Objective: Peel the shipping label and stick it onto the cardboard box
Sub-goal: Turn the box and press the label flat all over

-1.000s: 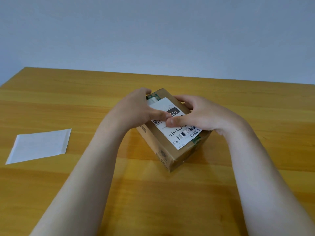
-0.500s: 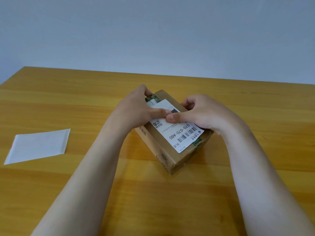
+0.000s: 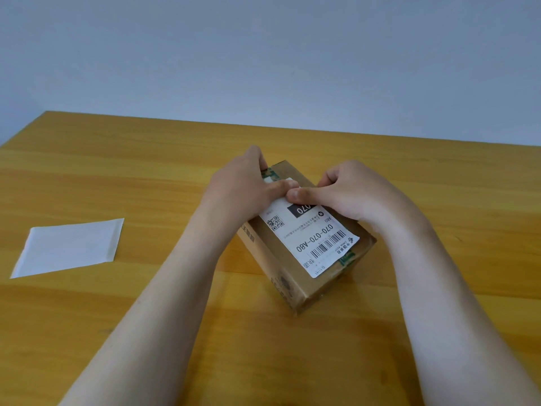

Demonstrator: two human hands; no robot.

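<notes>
A small cardboard box (image 3: 295, 291) lies at an angle on the wooden table, with green tape at both ends. A white shipping label (image 3: 310, 238) with a barcode, a QR code and "070-070-A80" lies flat on its top face. My left hand (image 3: 243, 189) grips the box's far left side, thumb pressing the label's far end. My right hand (image 3: 348, 191) holds the far right side, its thumb pressing the label beside the left thumb. The label's far end is hidden under both thumbs.
A white backing sheet (image 3: 70, 247) lies flat on the table (image 3: 117, 317) at the left, well apart from the box. The table's far edge meets a plain pale wall.
Both thumbs have slid along the label away from me, from its middle to its far end, baring more of the print. The box and backing sheet stayed put.
</notes>
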